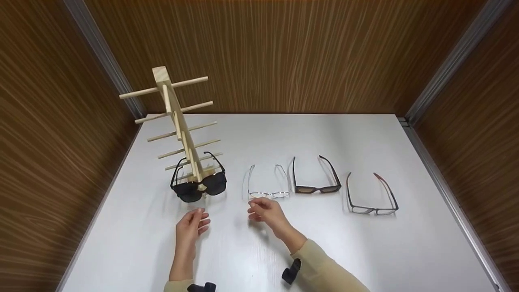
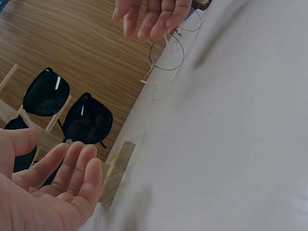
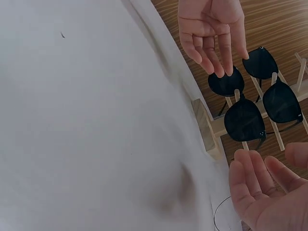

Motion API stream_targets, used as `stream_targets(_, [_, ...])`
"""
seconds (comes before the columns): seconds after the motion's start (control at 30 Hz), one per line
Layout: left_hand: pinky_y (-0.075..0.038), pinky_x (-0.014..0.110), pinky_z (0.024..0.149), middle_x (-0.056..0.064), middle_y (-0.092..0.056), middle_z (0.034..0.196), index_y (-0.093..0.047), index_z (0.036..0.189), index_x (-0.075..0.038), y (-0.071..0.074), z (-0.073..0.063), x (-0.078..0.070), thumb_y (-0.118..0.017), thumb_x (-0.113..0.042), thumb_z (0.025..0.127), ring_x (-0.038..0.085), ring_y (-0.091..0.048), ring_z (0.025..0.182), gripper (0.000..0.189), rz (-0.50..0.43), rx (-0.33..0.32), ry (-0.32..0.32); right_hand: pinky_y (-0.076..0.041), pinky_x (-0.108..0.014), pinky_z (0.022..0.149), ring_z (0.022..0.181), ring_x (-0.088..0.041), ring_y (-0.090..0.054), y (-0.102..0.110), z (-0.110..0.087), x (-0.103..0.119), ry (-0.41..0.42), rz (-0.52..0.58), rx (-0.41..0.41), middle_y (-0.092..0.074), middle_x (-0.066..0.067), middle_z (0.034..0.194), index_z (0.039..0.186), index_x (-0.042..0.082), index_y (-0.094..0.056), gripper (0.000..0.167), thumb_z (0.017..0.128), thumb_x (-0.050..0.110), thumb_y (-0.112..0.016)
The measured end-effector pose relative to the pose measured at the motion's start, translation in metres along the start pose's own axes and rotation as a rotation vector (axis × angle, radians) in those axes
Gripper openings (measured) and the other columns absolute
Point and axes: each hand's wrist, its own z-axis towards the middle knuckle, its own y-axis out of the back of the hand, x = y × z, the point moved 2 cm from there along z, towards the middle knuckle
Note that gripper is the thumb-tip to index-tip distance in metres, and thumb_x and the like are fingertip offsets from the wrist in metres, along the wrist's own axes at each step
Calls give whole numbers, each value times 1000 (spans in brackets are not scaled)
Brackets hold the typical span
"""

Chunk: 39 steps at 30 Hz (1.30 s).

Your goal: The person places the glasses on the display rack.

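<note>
Two pairs of black sunglasses (image 3: pixel 244 120) hang one above the other on a wooden display rack (image 1: pixel 178 117). From above, the upper sunglasses (image 1: pixel 215 183) mostly cover the lower pair. My left hand (image 1: pixel 191 227) is just in front of the rack, its fingers loosely bent with nothing in them. To the right, my right hand (image 1: pixel 267 215) hovers by thin wire-framed glasses (image 1: pixel 280 194), fingers relaxed and holding nothing. Round lenses show on these wire-framed glasses (image 2: pixel 167 52) in the left wrist view; whether the fingertips touch them I cannot tell.
Dark thick-framed glasses (image 1: pixel 317 189) with brownish lenses lie right of the wire pair. Farther right are dark rectangular glasses (image 1: pixel 375 211) with reddish-brown temples. All rest on a white table (image 1: pixel 259 138), enclosed by wood-grain panels (image 1: pixel 259 56). Bare pegs (image 1: pixel 190 82) stick out from the rack's upper part.
</note>
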Motion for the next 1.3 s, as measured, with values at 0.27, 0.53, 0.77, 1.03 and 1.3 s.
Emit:
stream_targets(0.27, [-54, 30, 74, 15, -64, 100, -58, 115, 3, -13, -1, 5, -56, -31, 94, 24, -64, 88, 40, -12, 39, -2, -54, -36, 73, 78, -26, -66, 13, -6, -8, -24, 20, -31, -65, -9, 85, 110, -10, -58, 31, 91, 14, -60])
stream_targets(0.53, [-54, 29, 70, 12, -65, 95, -61, 109, 0, -29, 2, 15, -59, -35, 91, 20, -65, 83, 40, -26, 75, -23, -54, -37, 73, 80, -25, -66, 27, -12, -13, -46, 37, -63, -66, -12, 87, 110, -10, -57, 31, 91, 14, -60])
stream_targets(0.77, [-54, 31, 73, 13, -65, 98, -59, 112, 2, -42, -1, 13, -58, -32, 92, 22, -65, 85, 39, -19, 88, 13, -54, -39, 72, 82, -29, -66, 39, -17, -14, -65, 52, -96, -65, -14, 90, 114, -11, -55, 32, 93, 13, -58])
stream_targets(1.03, [-54, 31, 74, 14, -65, 100, -58, 114, 1, -49, -1, 16, -58, -35, 92, 21, -64, 87, 42, 0, 84, 49, -54, -35, 69, 77, -24, -66, 51, -21, -18, -87, 99, -152, -66, -14, 90, 120, -11, -49, 41, 91, 15, -60])
stream_targets(1.3, [-54, 32, 75, 13, -65, 100, -58, 114, 0, -59, 6, 24, -58, -35, 92, 24, -65, 89, 42, -24, 119, 39, -55, -37, 71, 77, -26, -66, 65, -25, -12, -93, 152, -204, -65, -18, 92, 120, -15, -46, 39, 93, 12, -56])
